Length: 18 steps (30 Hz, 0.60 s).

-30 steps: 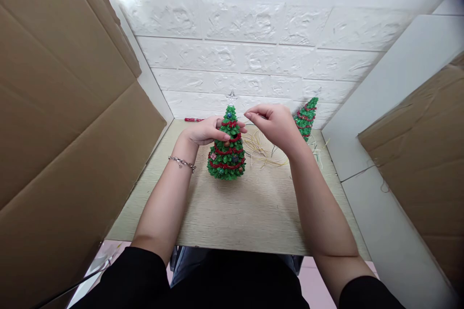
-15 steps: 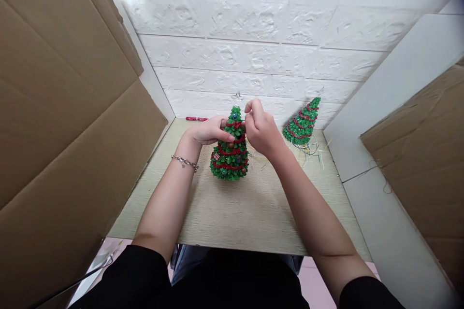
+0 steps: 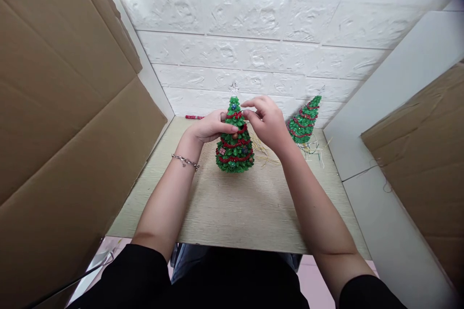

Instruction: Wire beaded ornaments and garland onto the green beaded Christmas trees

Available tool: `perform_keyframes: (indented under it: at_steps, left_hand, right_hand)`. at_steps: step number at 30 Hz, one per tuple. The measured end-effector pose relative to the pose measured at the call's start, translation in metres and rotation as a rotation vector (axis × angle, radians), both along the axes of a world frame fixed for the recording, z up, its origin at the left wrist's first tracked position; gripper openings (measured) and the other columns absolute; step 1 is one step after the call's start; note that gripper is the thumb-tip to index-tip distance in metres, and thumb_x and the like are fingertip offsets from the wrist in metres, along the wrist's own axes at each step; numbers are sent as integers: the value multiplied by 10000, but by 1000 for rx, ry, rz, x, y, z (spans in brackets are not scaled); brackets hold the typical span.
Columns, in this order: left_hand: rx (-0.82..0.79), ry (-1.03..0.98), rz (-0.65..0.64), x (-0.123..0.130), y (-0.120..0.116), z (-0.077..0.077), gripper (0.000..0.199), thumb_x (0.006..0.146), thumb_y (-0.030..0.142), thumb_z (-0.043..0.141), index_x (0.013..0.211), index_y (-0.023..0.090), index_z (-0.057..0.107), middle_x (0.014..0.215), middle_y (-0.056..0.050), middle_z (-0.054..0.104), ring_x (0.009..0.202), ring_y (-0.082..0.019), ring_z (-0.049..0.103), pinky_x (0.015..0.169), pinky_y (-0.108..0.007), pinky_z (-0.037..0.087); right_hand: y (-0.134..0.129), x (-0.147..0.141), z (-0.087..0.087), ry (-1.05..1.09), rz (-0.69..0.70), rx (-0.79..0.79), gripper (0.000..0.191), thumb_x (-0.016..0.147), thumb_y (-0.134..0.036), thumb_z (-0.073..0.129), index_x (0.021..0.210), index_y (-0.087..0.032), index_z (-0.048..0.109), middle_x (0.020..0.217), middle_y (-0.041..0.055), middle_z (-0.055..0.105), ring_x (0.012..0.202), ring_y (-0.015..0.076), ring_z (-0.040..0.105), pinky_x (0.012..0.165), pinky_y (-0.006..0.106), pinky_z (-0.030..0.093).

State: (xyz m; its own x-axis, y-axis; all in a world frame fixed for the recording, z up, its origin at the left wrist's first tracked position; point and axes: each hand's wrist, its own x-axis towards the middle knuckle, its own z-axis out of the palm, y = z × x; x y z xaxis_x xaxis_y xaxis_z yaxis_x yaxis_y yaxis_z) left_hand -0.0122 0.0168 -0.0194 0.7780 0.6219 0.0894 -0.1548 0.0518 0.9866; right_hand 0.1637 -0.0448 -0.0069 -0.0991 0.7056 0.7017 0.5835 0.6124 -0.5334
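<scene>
A small green Christmas tree [image 3: 235,152] with red garland, little ornaments and a clear star [image 3: 234,87] on top stands nearly upright in front of me. My left hand [image 3: 213,126] grips its upper part from the left, the thumb lying across the front. At the right side of the upper tree is my right hand [image 3: 266,120], thumb and forefinger close together beside a red bow [image 3: 238,115]. Whatever those fingertips pinch is too small to make out. Behind the tree, thin pale wires [image 3: 266,154] spread out to the right.
A second decorated tree [image 3: 306,120] leans at the back right, with wires [image 3: 315,147] round its base. A red stick-like item [image 3: 195,117] lies by the white brick-pattern wall [image 3: 239,53]. Cardboard sheets [image 3: 72,87] flank the wooden table [image 3: 235,217].
The held tree has become more upright, its base shifting right and its star slightly left. My right hand has moved a little right, and its fingers have spread somewhat.
</scene>
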Motion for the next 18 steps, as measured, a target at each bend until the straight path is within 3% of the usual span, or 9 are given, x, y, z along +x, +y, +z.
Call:
perform_keyframes:
  at_steps: [3,5,10,13,18]
  left_hand:
    - [13,-36,17,1,0,1,384,534,273,927,792,117,689,669,-2,659,578,-83,594,565,-179,469]
    - [20,-41,19,0,0,1,403,548,268,918,863,122,712,675,2,660,583,-77,588,578,-181,466]
    - [3,-12,48,-3,0,2,539,558,255,906,1049,136,717,746,-2,681,609,-83,604,616,-208,476]
    - [-1,-2,43,-3,0,1,557,555,249,907,1063,138,708,794,-6,687,634,-90,612,619,-216,469]
    - [37,17,44,-1,0,-1,558,562,241,892,1073,124,702,808,-10,678,680,-104,612,665,-244,467]
  right_hand:
    - [0,10,1,48,17,-134,249,878,-203,563,1119,-198,623,1009,64,652,874,192,599,775,334,485]
    - [-1,18,1,46,30,-274,274,890,-228,560,1158,-204,610,991,54,657,846,189,599,790,345,481]
    - [-1,36,4,-71,104,-570,150,919,-310,542,856,-201,624,864,24,631,820,189,555,770,337,435]
    - [0,39,7,-23,116,-514,219,927,-302,538,735,-198,554,738,2,554,747,168,506,718,307,403]
    - [1,37,7,126,181,-429,138,963,-280,494,841,-224,525,690,-26,468,647,144,449,660,286,390]
